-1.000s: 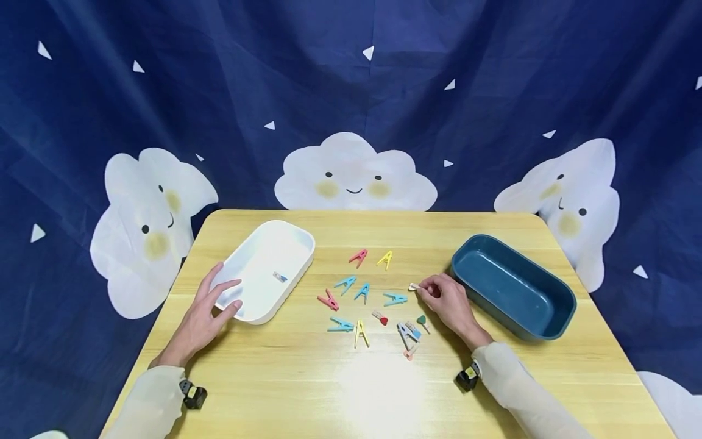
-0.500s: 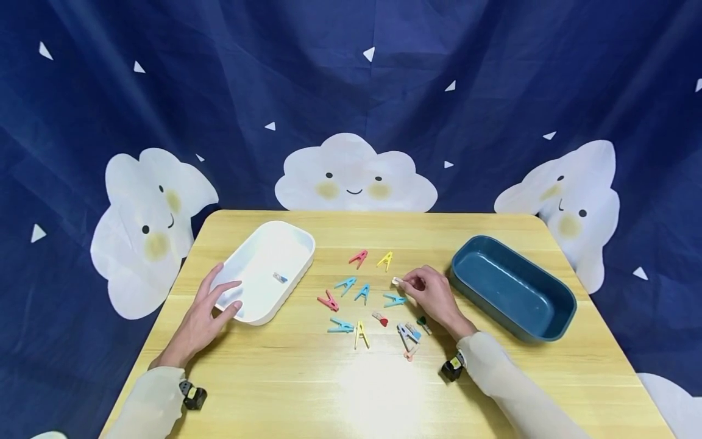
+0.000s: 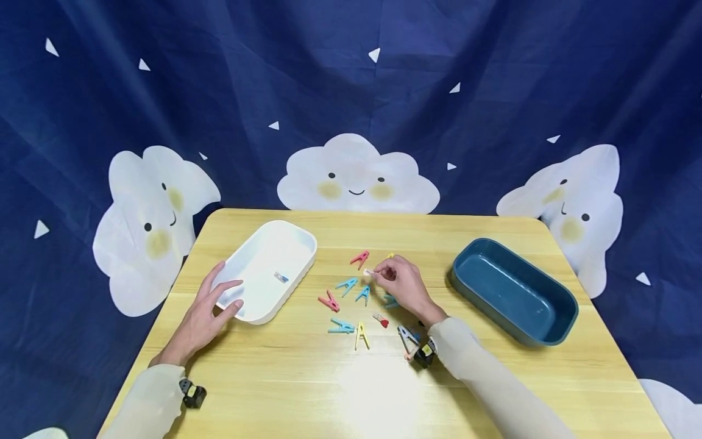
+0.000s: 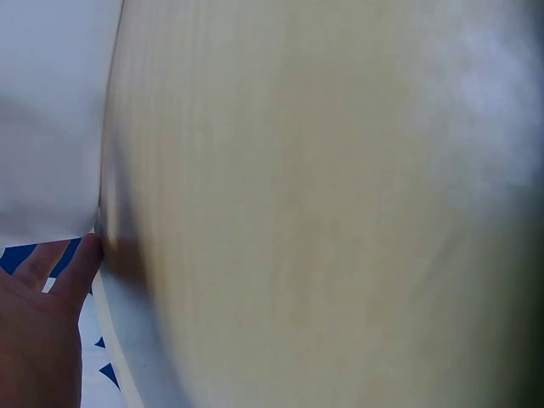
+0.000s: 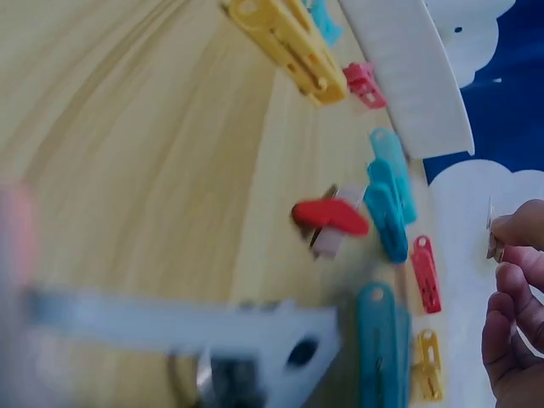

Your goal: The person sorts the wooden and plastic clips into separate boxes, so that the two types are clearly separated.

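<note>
I am resting my left hand (image 3: pixel 205 311) with relaxed, spread fingers against the near end of the white tray (image 3: pixel 249 299), which is holding one small clip (image 3: pixel 281 278). Mid-table, coloured pegs (image 3: pixel 347 284) are lying scattered. My right hand (image 3: pixel 399 283) is pinching a small pale clip (image 3: pixel 368 272) just above them. The blue tray (image 3: pixel 548 329) is sitting far right. I am reading no lettering anywhere.

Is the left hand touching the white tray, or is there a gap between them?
Touching. In the head view the left hand rests against the near end of the white tray, thumb on the rim. The left wrist view shows a finger meeting the tray wall.
</note>
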A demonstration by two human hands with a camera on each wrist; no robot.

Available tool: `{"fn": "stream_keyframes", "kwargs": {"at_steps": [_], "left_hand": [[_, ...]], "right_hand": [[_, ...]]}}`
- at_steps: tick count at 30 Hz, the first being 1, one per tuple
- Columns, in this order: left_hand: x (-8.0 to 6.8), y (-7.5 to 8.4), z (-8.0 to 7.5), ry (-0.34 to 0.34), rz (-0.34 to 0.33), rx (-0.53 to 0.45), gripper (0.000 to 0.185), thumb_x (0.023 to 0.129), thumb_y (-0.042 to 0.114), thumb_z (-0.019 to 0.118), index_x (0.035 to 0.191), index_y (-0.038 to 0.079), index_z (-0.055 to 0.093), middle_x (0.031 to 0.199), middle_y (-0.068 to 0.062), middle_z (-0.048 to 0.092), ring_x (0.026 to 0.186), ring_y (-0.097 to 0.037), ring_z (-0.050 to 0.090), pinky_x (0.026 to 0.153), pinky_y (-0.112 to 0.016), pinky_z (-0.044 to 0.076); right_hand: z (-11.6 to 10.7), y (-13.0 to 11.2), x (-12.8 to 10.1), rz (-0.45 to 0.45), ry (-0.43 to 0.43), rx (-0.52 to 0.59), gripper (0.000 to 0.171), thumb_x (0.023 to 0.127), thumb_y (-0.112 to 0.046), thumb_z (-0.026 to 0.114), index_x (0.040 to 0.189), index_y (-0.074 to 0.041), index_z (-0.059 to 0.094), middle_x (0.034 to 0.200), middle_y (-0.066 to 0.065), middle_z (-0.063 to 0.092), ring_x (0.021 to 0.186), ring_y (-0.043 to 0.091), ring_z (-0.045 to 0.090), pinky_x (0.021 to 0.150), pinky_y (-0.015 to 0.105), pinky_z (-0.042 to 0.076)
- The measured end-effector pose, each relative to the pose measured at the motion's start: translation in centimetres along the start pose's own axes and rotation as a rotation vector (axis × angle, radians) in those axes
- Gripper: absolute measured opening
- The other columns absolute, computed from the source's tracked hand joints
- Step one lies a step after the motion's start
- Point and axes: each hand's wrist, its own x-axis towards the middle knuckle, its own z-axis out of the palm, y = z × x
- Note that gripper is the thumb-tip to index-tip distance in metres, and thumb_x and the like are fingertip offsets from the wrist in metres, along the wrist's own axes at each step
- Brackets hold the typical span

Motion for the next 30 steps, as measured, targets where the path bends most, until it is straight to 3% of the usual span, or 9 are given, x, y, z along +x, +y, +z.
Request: {"fn": "stream_keyframes", "kwargs": {"at_steps": [18, 30], "left_hand": [[-0.1, -0.1, 0.1, 0.002, 0.001, 0.015, 0.041, 0.106, 0.028, 0.071, 0.143, 0.011, 0.066, 0.182, -0.015, 0.013, 0.161, -0.056, 0.022, 0.112, -0.086, 0.031], [0.0, -0.1, 0.0, 0.005, 0.005, 0.004, 0.041, 0.105, 0.027, 0.072, 0.143, 0.011, 0.067, 0.182, -0.015, 0.014, 0.16, -0.057, 0.023, 0.111, -0.086, 0.031]], "right_hand": [[3.7, -5.4, 3.8, -0.07, -0.075, 0.054, 0.009, 0.101, -0.018, 0.079, 0.104, -0.01, 0.081, 0.095, 0.002, 0.068, 0.084, 0.013, 0.063, 0.078, 0.028, 0.057], [6.1, -8.2, 5.8, -0.12, -0.104, 0.01, 0.01, 0.102, -0.021, 0.078, 0.104, -0.012, 0.082, 0.095, 0.0, 0.068, 0.085, 0.013, 0.06, 0.079, 0.027, 0.053]]}}
